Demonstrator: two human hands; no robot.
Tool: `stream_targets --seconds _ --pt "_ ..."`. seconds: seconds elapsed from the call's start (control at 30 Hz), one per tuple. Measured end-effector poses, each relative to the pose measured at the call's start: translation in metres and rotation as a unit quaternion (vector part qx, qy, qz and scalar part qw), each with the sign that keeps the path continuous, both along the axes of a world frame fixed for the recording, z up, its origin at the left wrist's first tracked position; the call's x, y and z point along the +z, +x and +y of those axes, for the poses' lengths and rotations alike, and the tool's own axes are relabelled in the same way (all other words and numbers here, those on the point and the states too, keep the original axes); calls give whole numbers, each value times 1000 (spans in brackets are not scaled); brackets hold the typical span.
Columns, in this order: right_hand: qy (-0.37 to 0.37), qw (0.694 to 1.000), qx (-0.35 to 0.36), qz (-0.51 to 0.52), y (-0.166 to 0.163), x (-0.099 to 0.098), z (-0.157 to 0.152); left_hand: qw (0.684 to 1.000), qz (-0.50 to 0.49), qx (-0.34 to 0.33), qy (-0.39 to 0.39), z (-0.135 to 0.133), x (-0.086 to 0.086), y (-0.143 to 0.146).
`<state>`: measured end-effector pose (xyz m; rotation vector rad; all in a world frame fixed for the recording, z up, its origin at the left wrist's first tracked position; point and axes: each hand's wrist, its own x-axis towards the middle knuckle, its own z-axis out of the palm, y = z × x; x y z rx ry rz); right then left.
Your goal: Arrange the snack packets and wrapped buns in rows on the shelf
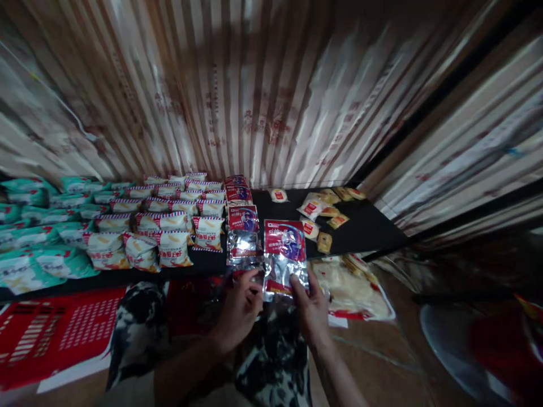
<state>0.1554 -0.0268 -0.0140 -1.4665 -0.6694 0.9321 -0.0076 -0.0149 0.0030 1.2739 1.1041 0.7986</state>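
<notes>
A red and silver foil packet (285, 251) is upright in front of me, its printed face towards me. My right hand (311, 302) grips its lower right edge, thumb on the front. My left hand (240, 308) is close to the packet's lower left edge with curled fingers; what they hold, if anything, I cannot make out. Just beyond that hand, a similar packet (243, 220) lies at the front of a column of red packets (237, 189) on the black surface (360, 223).
Left of the red packets stand rows of white snack bags (173, 249) and green bags (48, 263). Several small yellow packets (338, 220) lie at right. A red basket (85, 322) is at lower left, a large clear bag (352, 288) at right. Corrugated sheeting (263, 113) rises behind.
</notes>
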Motion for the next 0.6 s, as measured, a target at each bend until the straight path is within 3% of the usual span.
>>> stream_targets --seconds 0.2,0.37,0.47,0.6 --pt "9 1000 23 5 -5 6 19 999 -21 28 -4 -2 -5 -1" --pt "43 996 82 -8 -21 16 58 996 -30 78 30 26 7 -13" --pt "71 991 114 -7 -30 23 82 993 -24 117 9 45 17 -18" --pt "67 991 119 -16 -35 22 106 990 -12 143 6 59 15 -19"
